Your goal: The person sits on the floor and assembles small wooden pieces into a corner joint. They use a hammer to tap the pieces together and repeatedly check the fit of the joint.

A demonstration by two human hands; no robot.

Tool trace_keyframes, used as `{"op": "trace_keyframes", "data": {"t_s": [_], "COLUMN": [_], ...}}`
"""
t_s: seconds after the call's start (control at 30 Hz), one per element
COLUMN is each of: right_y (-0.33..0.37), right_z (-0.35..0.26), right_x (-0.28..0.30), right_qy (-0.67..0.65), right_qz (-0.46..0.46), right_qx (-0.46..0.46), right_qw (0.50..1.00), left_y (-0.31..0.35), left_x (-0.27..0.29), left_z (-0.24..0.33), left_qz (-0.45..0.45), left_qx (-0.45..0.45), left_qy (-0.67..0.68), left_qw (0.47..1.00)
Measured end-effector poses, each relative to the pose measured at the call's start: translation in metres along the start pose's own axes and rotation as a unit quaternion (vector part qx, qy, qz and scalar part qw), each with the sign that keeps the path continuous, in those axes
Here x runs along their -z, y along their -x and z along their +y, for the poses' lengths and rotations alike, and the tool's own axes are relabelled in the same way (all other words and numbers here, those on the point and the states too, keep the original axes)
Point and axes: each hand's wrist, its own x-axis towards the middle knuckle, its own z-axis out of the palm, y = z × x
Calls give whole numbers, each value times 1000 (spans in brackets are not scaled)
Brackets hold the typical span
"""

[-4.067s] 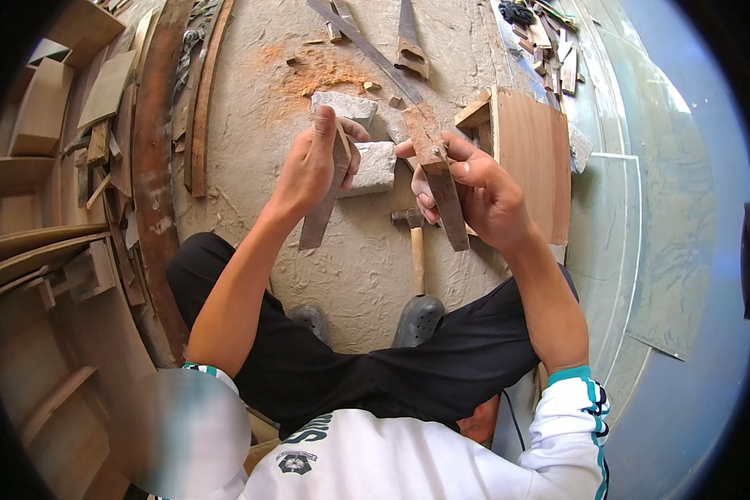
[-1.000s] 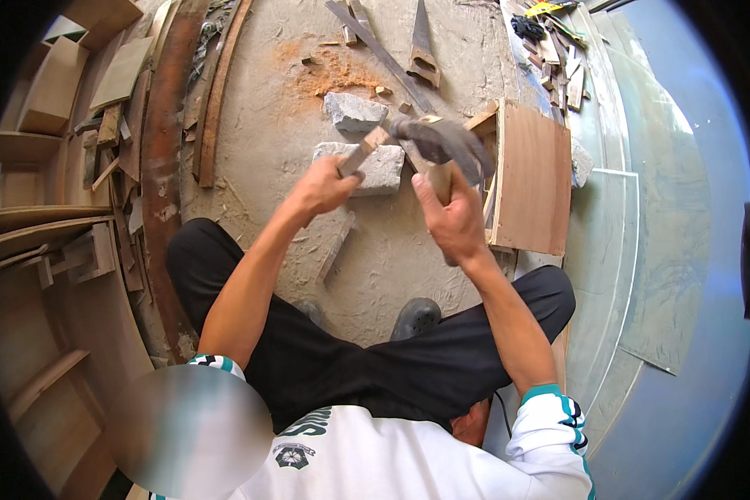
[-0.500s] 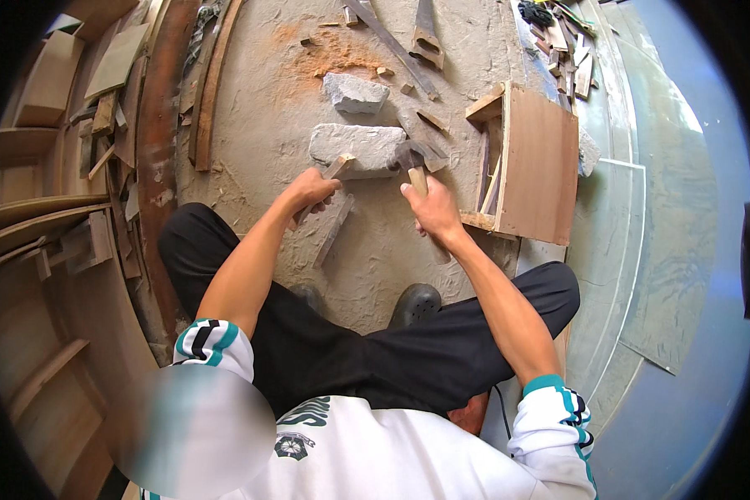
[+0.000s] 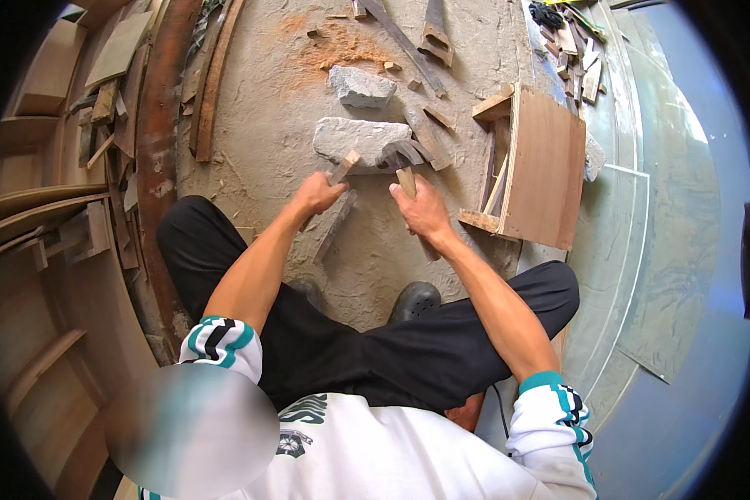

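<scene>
My left hand (image 4: 318,193) is closed around a short wooden strip (image 4: 342,168), whose upper end rests at or just over the front edge of a pale stone block (image 4: 354,137). In my right hand (image 4: 423,208) is a claw hammer (image 4: 406,177), gripped by its wooden handle. Its dark head is beside the strip's end, near the block's right front corner; whether it touches the stone I cannot tell. Below the block, between my hands, another wooden strip (image 4: 336,227) lies on the floor.
Beyond the block sits a smaller rough stone (image 4: 362,87) near orange sawdust (image 4: 342,46). A handsaw (image 4: 437,35) lies farther off. To the right stands an open wooden box (image 4: 545,162), with glass sheets (image 4: 667,250) past it. Wooden cabinet parts (image 4: 54,292) fill the left side.
The hammer head has shifted slightly left, closer to the strip's end. My left hand, still holding the strip, has moved a little to the right. The view has shifted slightly.
</scene>
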Motion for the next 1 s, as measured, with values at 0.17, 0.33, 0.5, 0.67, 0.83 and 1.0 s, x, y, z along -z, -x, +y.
{"op": "trace_keyframes", "data": {"t_s": [0.17, 0.33, 0.5, 0.67, 0.83, 1.0], "right_y": [2, 7, 7, 1, -4, -2], "right_z": [-10, -15, -47, -31, -37, -40], "right_x": [-1, -8, -12, -39, -25, -23], "right_qy": [-13, -16, -29, -31, -23, -33], "right_qz": [-30, -15, 68, 100, 59, 77], "right_qx": [-65, -62, 14, 32, 40, 37], "right_qw": [997, 998, 997, 994, 997, 996], "left_y": [1, 0, 3, -5, -5, -3], "left_x": [-9, -17, -19, -25, -20, -22], "left_z": [2, 8, 9, 1, 2, 6], "left_qz": [-1, -19, -16, 5, -4, 0], "left_qx": [-15, 38, 57, 31, 34, 32], "left_qy": [-31, 15, 41, 26, 45, 54], "left_qw": [999, 999, 997, 999, 998, 998]}}
